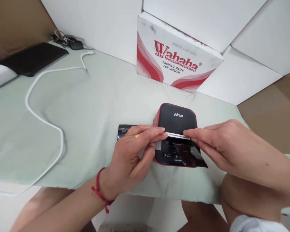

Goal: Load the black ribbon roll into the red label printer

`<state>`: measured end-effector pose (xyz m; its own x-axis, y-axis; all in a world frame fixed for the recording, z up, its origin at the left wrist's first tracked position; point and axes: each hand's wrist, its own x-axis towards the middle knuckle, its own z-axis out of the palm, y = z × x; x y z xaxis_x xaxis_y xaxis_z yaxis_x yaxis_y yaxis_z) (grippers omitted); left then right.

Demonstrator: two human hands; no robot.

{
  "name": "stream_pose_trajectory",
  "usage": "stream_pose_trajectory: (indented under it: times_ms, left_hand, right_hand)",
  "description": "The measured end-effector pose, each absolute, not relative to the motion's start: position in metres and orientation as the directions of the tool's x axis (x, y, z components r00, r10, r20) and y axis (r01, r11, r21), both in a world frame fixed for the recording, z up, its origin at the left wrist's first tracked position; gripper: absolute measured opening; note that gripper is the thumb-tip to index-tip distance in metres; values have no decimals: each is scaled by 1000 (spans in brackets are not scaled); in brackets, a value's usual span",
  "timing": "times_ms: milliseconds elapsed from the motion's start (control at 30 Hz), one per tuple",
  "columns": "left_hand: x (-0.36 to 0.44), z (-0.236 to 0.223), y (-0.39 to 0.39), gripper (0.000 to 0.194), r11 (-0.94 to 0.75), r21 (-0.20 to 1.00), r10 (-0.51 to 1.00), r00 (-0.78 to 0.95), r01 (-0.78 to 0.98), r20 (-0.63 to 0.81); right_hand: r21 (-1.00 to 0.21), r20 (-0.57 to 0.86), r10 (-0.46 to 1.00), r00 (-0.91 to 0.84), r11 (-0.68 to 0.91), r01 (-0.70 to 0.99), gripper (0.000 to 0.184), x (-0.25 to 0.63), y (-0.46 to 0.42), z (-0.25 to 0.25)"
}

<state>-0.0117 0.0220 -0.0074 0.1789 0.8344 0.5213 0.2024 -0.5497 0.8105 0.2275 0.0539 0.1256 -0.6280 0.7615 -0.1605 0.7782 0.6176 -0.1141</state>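
A small black printer (177,119) with red sides and "FEIE" lettering lies on the cloth. Across its top runs a narrow white strip (178,135) with printed characters. The fingertips of my left hand (137,148) are closed at the strip's left end. At its right end, my right hand (217,141) has thumb and forefinger pinched together. Below the strip, a glossy dark film (189,155) slants past the printer's lower right edge. Partly behind my left hand is a shiny black piece (125,129), its kind unclear.
A pale green cloth (91,106) covers the table. Behind the printer leans a red and white Wahaha carton (169,54) among white boxes. A white cable (60,138) winds along the left, near a black flat device (36,58) and keys (70,41).
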Motion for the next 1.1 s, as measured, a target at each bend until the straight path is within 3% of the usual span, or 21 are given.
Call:
stream_pose_trajectory:
  times_ms: [133,233,300,500,667,1100]
  left_hand:
    - [-13,-13,24,37,-267,954,940,180,-135,288]
    - [-14,-16,25,30,-71,932,957,240,-355,165]
    - [-13,-17,27,32,-66,910,963,213,-409,166]
    - [-5,-16,36,59,-129,929,973,137,-348,187]
    - [-7,-15,43,87,-131,953,955,222,-272,195]
    - [-6,-17,47,90,-104,961,947,269,-258,175]
  right_hand:
    - [-121,-217,722,-657,648,752,36,236,44,131]
    - [-115,-208,590,-780,778,618,58,248,29,130]
    - [-85,-201,524,-828,832,548,72,253,18,127]
    - [-92,-248,566,-786,794,601,75,247,-1,122]
    - [-109,-209,615,-761,758,643,58,240,1,124]
    - [-41,-222,588,-778,792,610,63,238,-5,117]
